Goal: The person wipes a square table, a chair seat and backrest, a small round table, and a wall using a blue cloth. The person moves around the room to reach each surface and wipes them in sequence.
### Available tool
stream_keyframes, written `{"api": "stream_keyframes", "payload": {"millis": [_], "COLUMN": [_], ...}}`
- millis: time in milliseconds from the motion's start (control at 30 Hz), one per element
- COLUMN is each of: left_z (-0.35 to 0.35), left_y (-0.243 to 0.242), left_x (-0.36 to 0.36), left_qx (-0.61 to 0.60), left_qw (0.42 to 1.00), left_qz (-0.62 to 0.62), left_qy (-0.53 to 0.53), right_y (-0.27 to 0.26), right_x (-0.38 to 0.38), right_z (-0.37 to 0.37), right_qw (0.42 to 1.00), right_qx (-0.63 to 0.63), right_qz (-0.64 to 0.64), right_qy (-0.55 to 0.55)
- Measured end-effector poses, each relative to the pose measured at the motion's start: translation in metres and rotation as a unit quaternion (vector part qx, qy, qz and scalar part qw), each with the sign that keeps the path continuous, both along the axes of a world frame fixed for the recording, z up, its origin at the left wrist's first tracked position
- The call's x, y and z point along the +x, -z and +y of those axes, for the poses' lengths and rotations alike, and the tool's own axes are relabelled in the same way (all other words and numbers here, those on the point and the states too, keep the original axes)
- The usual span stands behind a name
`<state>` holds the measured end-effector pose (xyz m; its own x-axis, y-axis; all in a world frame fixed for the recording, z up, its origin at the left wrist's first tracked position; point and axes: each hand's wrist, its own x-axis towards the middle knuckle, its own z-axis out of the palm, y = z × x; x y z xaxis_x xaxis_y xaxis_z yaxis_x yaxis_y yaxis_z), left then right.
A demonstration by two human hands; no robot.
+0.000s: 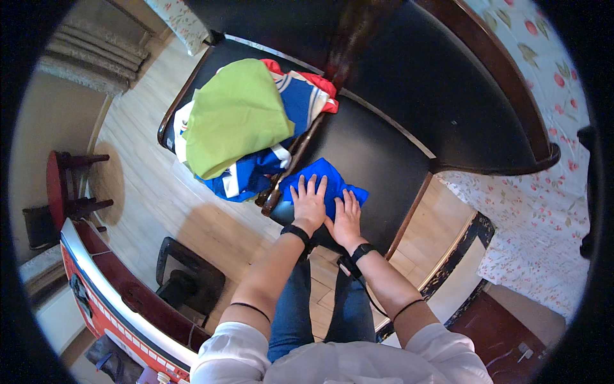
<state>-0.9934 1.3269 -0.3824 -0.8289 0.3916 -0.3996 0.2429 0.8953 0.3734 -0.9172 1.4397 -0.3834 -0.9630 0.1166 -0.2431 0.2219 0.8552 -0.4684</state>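
Note:
A blue cloth point(334, 185) lies folded on the black padded seat point(383, 153) of a dark wood chair. My left hand point(309, 204) presses on it with spread fingers, palm down. Close beside, my right hand point(346, 216) rests flat on the cloth's right part, fingers a little apart. Neither hand grips anything. On the adjoining seat to the left is a heap of clothing. A lime green cloth point(235, 120) covers much of it, with a blue garment with striped trim point(300, 101) and red fabric point(328, 86) showing at its edge.
Dark wooden rails point(302, 144) separate the two seats. A dark red stool point(56, 189) and a long red-and-white piece of furniture point(129, 331) stand at the left. Near my legs is a black object point(192, 278) on the floor. Floral fabric point(532, 216) hangs at the right.

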Motion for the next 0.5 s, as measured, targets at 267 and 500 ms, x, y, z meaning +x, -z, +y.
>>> {"api": "stream_keyframes", "payload": {"millis": [267,500], "left_z": [-0.095,-0.073], "left_y": [-0.001,0.002], "left_x": [0.050,0.020], "left_qx": [0.060,0.097], "left_qw": [0.997,0.995], "left_qz": [-0.038,-0.010], "left_qy": [-0.033,-0.035], "right_y": [-0.011,-0.004], "right_x": [0.014,-0.026], "right_z": [-0.069,-0.046], "right_qw": [0.997,0.999], "right_qx": [0.009,0.008], "right_qz": [0.014,0.026], "right_qy": [-0.069,-0.047]}}
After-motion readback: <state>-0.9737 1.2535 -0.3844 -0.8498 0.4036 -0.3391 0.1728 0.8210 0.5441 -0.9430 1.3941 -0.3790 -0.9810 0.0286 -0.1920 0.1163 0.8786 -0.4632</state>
